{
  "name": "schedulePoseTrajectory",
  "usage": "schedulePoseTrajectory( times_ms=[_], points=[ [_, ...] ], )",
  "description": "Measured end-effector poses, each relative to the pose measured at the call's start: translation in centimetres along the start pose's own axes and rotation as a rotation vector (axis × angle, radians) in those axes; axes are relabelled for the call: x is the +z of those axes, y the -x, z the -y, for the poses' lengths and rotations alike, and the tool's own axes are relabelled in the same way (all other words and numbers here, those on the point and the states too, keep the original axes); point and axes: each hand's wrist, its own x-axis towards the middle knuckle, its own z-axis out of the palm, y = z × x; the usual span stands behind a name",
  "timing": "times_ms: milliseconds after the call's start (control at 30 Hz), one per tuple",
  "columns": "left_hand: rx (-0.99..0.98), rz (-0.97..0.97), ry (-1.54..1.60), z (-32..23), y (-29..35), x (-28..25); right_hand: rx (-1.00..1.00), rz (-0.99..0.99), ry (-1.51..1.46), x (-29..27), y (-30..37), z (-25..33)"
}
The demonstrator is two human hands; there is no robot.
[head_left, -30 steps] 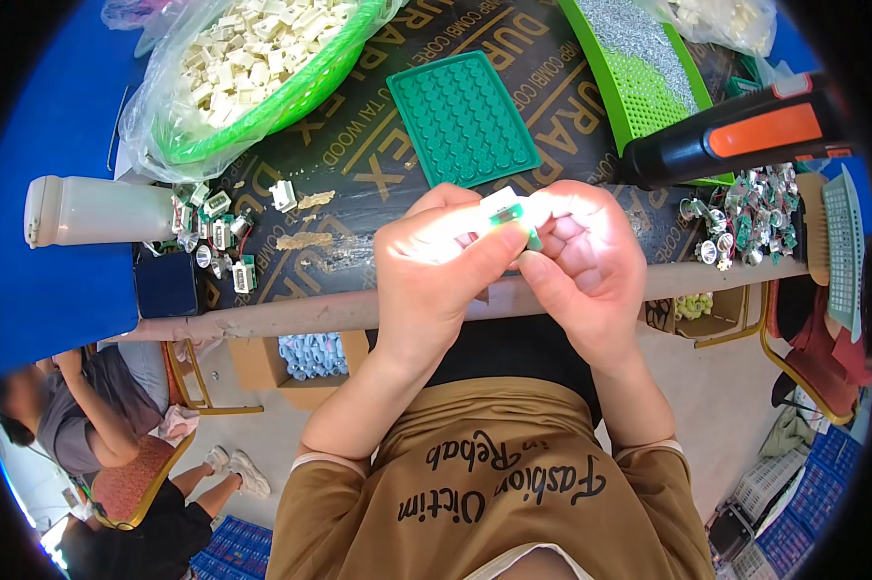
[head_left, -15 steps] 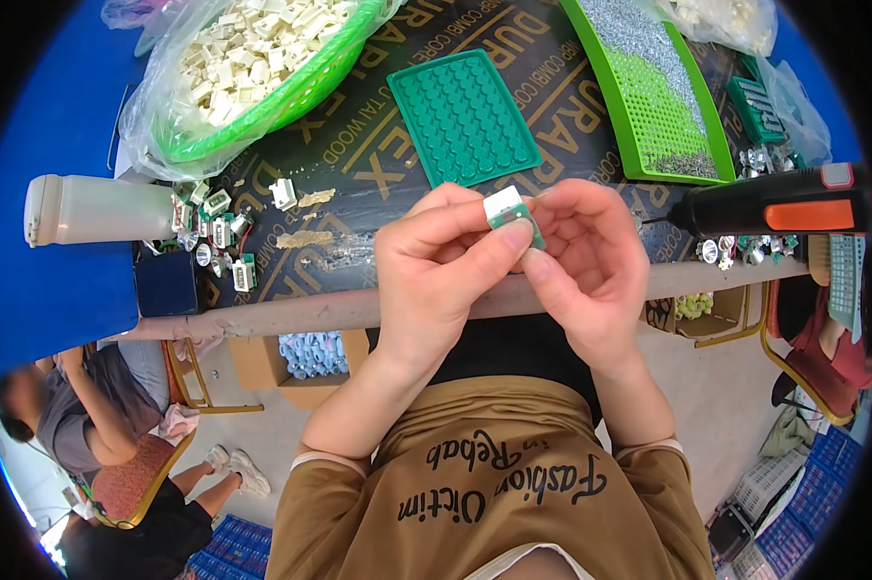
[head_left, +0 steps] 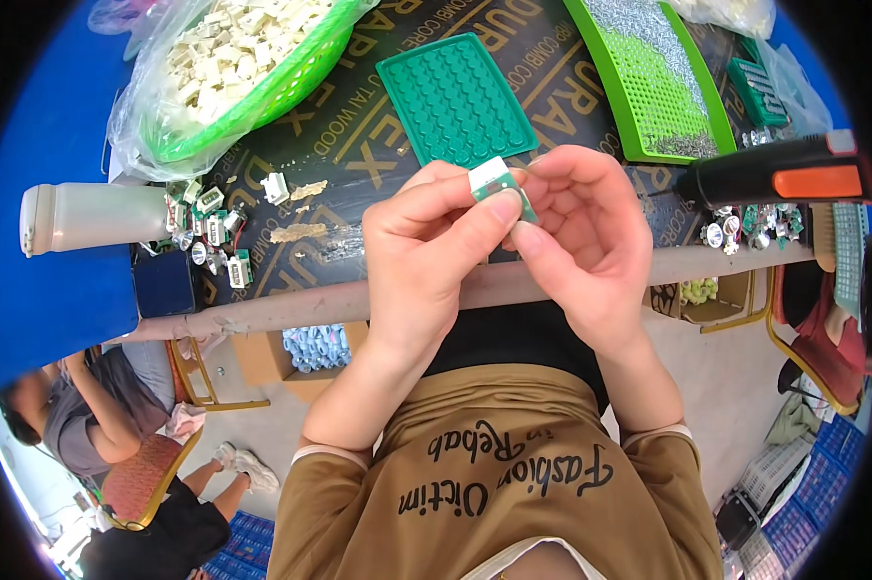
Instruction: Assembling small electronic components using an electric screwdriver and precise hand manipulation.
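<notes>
Over the near edge of the table, my left hand (head_left: 419, 244) pinches a small white plastic housing with a green circuit board (head_left: 489, 176) between thumb and fingers. My right hand (head_left: 595, 237) is close against it, its thumb at the board's lower corner and its fingers curled behind. Whether the right fingers grip anything small there is hidden. Just beyond my hands lies a green plastic tray (head_left: 457, 101) with rows of round hollows. A single white housing (head_left: 276, 188) rests on the table to the left.
At the far left a green basket (head_left: 291, 101) holds many white housings. A green tray of small metal screws (head_left: 683, 87) stands at the far right. A black and orange electric screwdriver (head_left: 774, 180) lies right, a white bottle (head_left: 93, 218) left. Another person (head_left: 98, 416) sits at lower left.
The whole view has shifted slightly. Both hands keep nearly the same pose around the housing, which has tilted a little and moved slightly up and left in the picture.
</notes>
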Motion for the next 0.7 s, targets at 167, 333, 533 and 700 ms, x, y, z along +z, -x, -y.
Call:
schedulePoseTrajectory(
  times_ms=[167, 333, 533, 700],
  points=[
    [0.016, -0.004, -0.038, -0.06, -0.14, 0.02, 0.003, -0.006, -0.009, 0.04, -0.12, -0.02],
    [0.001, -0.023, -0.034, -0.11, -0.13, -0.06, 0.011, -0.004, -0.033, 0.16, -0.18, -0.01],
    [-0.029, -0.090, 0.007, -0.49, 0.23, 0.44, -0.033, 0.024, -0.037, -0.12, -0.05, -0.46],
    [0.015, -0.094, 0.000, 0.09, 0.13, -0.01, -0.006, 0.012, -0.040, 0.14, -0.10, -0.34]
  ],
)
